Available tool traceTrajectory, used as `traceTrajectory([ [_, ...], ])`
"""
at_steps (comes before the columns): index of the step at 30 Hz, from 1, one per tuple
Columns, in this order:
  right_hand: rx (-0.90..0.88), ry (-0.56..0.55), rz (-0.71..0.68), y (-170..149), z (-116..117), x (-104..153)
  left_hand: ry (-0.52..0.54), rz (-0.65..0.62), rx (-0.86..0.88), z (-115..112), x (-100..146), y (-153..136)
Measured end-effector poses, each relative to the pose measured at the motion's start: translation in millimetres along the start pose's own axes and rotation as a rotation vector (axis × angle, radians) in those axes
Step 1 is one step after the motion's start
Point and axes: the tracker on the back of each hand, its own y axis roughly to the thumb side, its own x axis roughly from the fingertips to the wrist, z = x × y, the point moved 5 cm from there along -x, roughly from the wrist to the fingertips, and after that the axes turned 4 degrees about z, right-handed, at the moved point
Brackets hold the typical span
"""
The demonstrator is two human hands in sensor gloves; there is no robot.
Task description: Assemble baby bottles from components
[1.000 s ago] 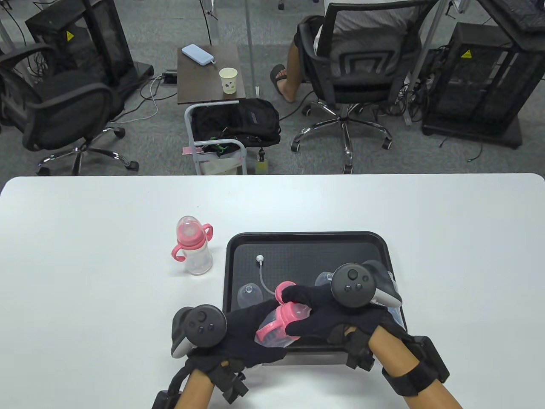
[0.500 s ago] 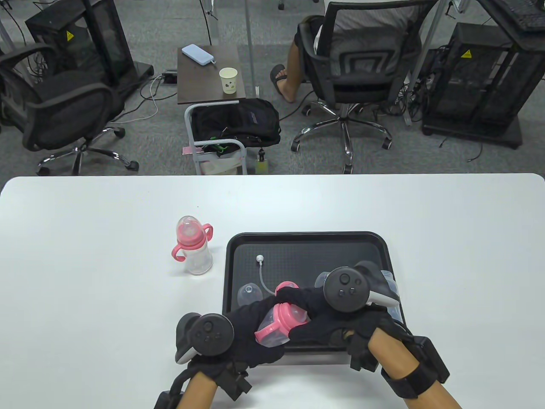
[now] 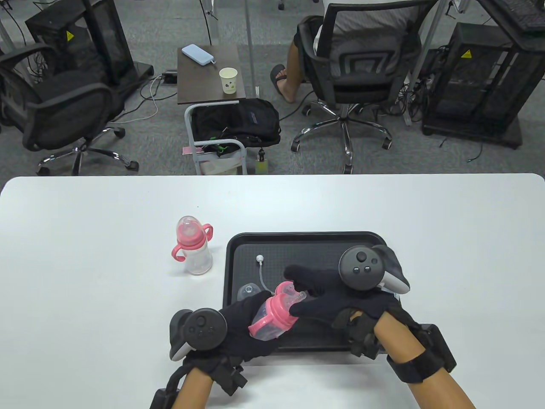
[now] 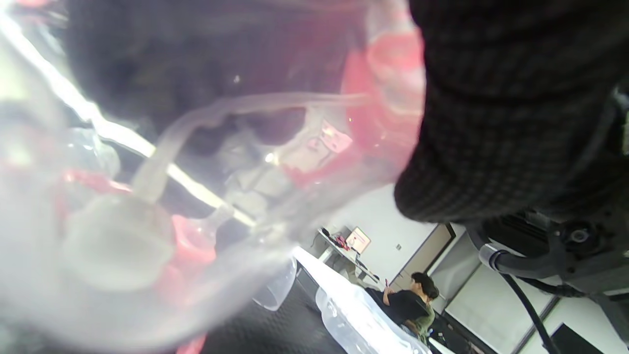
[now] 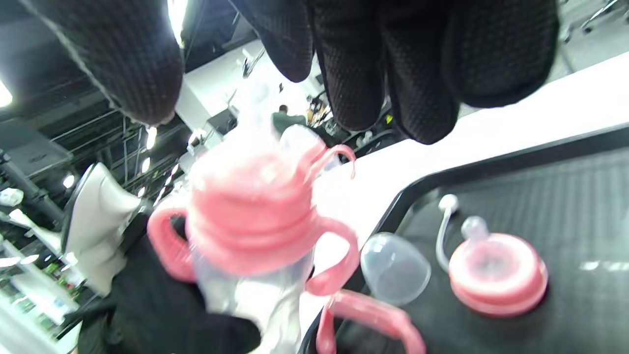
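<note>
Left hand (image 3: 245,328), black-gloved, fingers curled round the clear plastic body of a baby bottle with a pink screw collar and pink side handles (image 3: 274,317); the bottle is tilted, its collar end pointing toward 1 o'clock, and it is held above the near left corner of the black rectangular plastic tray (image 3: 306,238). Right hand (image 3: 328,298), also black-gloved, lies at 3 o'clock of the bottle with fingers extended and relaxed; in the right wrist view its fingertips (image 5: 417,98) hang just above the collar and hold nothing, and whether the thumb touches the collar cannot be told. A round grey-and-white tracker sits on the back of each hand.

On the tray floor, at 11 o'clock of the held bottle: a clear domed plastic cap (image 3: 248,293), and a thin translucent straw with a white weighted tip (image 3: 260,258). The right wrist view shows also a pink collar fitted with a clear teat (image 5: 496,273) and a loose pink handle ring (image 5: 368,314) lying on the tray. An assembled baby bottle with pink handles and a clear dome cap (image 3: 192,247) stands upright on the white table (image 3: 85,255), at 9 o'clock of the tray and just beside it.
</note>
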Motion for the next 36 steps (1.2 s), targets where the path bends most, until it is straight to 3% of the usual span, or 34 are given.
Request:
traceTrajectory([
  [4,0.031,-0.064,0.088,-23,-22,-6,0.021,0.026,0.015,8,1,-8],
  [8,0.102,-0.011,0.225,-52,-18,-20,0.041,0.046,0.021,15,2,-15],
  [10,0.153,-0.012,0.272,-68,-11,-31,0.046,0.062,0.035,18,3,-19],
  [13,0.235,0.107,0.412,-94,12,-47,0.054,0.074,0.039,22,4,-24],
  [16,0.332,0.136,0.465,-113,32,-60,0.060,0.084,0.050,25,5,-27],
  [22,0.419,0.238,0.596,-145,60,-70,0.055,0.098,0.063,27,5,-33],
  [27,0.472,0.277,0.621,-156,76,-73,0.048,0.103,0.061,27,4,-33],
  [29,0.538,0.233,0.591,-153,75,-76,0.044,0.105,0.055,26,4,-33],
  [36,0.446,0.220,0.544,-137,59,-70,0.025,0.111,0.040,23,3,-33],
])
